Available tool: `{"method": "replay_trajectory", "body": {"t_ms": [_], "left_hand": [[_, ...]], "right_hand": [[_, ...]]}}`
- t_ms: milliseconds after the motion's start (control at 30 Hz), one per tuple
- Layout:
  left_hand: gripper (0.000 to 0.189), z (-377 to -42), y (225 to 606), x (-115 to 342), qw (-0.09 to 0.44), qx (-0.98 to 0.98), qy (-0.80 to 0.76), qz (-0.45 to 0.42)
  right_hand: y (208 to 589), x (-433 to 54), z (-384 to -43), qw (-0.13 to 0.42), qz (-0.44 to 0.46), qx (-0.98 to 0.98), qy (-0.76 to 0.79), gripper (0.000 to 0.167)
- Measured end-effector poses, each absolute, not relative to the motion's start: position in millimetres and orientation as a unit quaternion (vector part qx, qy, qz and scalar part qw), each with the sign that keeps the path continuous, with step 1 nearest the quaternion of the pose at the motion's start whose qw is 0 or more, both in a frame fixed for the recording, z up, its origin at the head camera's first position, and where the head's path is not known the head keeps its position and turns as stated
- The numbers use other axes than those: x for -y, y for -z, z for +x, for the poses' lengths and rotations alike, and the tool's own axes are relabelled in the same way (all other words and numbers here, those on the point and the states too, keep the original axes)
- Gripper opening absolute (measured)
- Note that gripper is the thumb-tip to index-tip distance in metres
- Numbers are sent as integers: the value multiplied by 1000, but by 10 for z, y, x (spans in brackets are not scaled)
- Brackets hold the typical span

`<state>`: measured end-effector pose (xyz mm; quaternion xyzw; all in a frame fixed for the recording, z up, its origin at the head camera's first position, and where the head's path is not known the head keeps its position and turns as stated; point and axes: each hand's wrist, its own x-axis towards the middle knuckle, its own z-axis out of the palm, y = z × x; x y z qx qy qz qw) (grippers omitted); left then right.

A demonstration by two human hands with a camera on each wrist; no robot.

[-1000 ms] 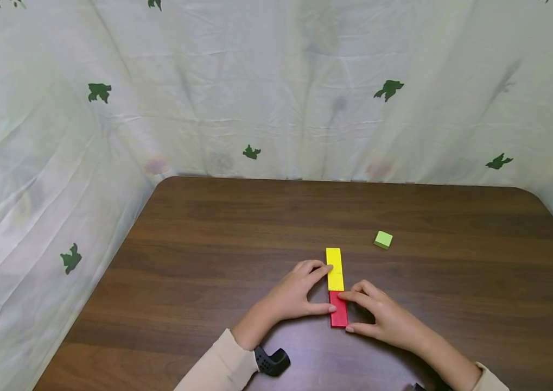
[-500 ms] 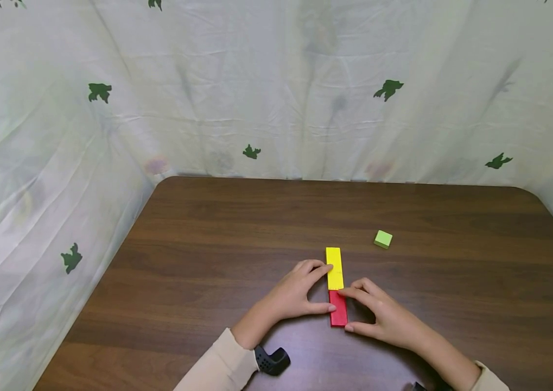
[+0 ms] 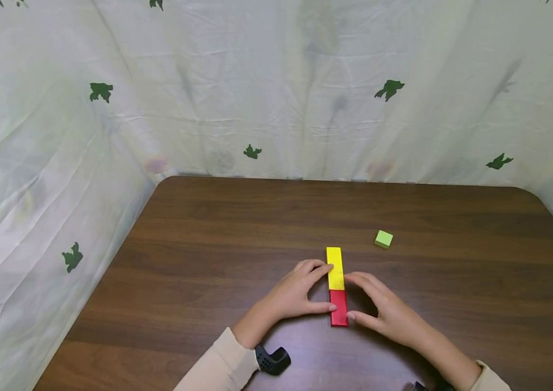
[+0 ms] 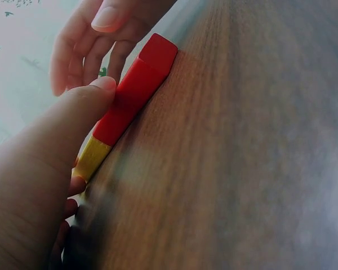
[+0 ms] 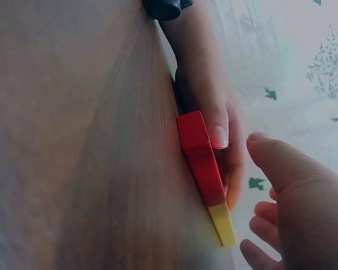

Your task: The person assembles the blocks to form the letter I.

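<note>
A yellow block [image 3: 335, 271] and a red block [image 3: 338, 312] lie end to end in one line on the table. My left hand [image 3: 296, 292] rests along their left side, its thumb touching the red block and its index fingertip at the yellow one. On the opposite side, my right hand [image 3: 391, 309] has thumb and index finger spread beside the line, holding nothing. In the right wrist view, the right thumb [image 5: 276, 160] stands apart from the red block [image 5: 205, 163]. The left wrist view shows the left thumb [image 4: 96, 101] against the red block.
A small light green block [image 3: 383, 239] sits farther back on the right of the brown wooden table [image 3: 237, 217]. A pale curtain [image 3: 276, 92] with green leaf shapes hangs behind the table and along its sides. A black wrist device [image 3: 272, 361] is on the left wrist.
My right hand has drawn off the red block and shifted slightly forward, its index finger now beside the yellow block. The left hand and the blocks have hardly moved.
</note>
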<state>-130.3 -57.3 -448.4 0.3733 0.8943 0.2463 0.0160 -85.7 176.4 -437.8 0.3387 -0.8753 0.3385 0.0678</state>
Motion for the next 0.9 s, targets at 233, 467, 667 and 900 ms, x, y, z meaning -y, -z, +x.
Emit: {"method": "replay_trajectory", "body": {"t_ms": [233, 467, 667, 900], "left_hand": [[74, -1302, 4470, 570, 19, -894, -250, 372], [74, -1306, 4475, 576, 15, -893, -248, 376], [75, -1305, 4480, 575, 19, -894, -246, 373], [74, -1305, 4481, 573, 14, -894, -243, 376]], "right_hand": [[4327, -1803, -879, 76, 322, 883, -333, 66], [4303, -1831, -937, 107, 309, 884, -334, 69], [4291, -1858, -1007, 135, 296, 886, -330, 73], [4297, -1918, -1132, 157, 281, 891, -321, 78]]}}
